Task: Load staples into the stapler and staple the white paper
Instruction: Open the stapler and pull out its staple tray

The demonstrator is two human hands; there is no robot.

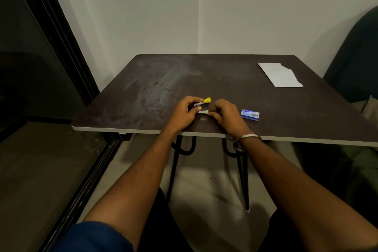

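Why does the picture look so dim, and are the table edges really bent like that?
Head view: dim room light, shadowy at the left; pale smears glare on the table; the wide lens bows its edges and the door frame; the stapler between left hand and right hand looks soft, the staple box print unreadable.

Table (225, 80) top dark, matt, smudged; staple box (250, 115) blue card; white paper (280, 75) matt; bracelet (248, 136) shiny metal.

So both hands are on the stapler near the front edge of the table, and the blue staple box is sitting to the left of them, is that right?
Not quite. The head view shows the blue staple box to the right of the hands, beside the right hand. The rest holds: the left hand and right hand are both on the stapler near the table's front edge.
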